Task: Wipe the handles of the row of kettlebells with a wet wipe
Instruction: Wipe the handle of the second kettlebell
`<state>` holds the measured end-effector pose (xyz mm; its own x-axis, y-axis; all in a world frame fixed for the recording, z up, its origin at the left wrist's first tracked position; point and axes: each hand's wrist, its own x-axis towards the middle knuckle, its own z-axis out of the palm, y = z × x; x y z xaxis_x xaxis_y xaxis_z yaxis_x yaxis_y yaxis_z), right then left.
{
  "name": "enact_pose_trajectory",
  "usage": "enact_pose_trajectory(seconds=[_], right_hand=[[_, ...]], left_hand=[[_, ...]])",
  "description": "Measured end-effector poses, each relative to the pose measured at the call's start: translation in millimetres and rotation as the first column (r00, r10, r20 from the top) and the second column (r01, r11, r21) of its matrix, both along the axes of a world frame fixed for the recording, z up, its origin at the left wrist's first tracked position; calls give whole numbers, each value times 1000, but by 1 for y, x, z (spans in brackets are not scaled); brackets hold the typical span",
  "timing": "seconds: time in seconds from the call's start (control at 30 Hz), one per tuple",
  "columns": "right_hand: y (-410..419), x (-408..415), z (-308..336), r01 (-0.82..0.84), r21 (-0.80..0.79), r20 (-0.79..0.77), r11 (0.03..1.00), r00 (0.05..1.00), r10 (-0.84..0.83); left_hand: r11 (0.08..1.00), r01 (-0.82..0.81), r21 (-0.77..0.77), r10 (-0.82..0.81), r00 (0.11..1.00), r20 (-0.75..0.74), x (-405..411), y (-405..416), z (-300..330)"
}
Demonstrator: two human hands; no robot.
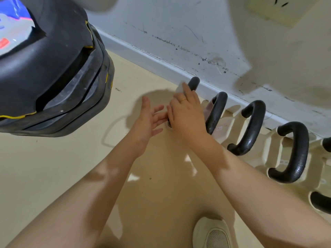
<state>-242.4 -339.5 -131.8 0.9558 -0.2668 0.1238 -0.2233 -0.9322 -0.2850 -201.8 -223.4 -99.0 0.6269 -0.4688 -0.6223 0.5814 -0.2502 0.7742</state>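
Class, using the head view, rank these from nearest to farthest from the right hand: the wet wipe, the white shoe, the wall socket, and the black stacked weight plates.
1. wet wipe: under the right hand, on the end kettlebell handle.
2. black stacked weight plates: left of the hand.
3. white shoe and wall socket: bottom edge and top right; too close to call.

Black tyre stack (53, 72) w/ yellow trim, top left on beige floor (53, 167). Scuffed white wall (179, 24) + baseboard (143, 51). Wall socket (279, 8) top right. White shoe (213, 233) btm.
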Motion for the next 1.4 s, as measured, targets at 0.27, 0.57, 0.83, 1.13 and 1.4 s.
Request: enact_pose_trajectory(seconds=[0.27, 0.57, 0.83, 1.13, 1.4], right_hand=[[17, -41, 50, -81, 473, 43, 878, 997, 69], [-61, -95, 110, 366, 892, 1, 265, 585, -811], [-67, -94, 75, 365, 679, 104, 637, 811, -575], [-78, -72, 32, -204, 235, -198, 950, 947, 253], [-84, -53, 38, -241, 271, -142, 932, 947, 287]], left_hand=[[976, -177, 126, 143, 960, 239, -4, 10, 6], [944, 260, 203, -328, 803, 497, -42, -63, 23], [751, 396, 529, -644, 618, 451, -38, -105, -6], [863, 354, 361, -500, 702, 507, -47, -60, -10], [906, 336, 257, -421, 774, 473, -49, -48, -16]])
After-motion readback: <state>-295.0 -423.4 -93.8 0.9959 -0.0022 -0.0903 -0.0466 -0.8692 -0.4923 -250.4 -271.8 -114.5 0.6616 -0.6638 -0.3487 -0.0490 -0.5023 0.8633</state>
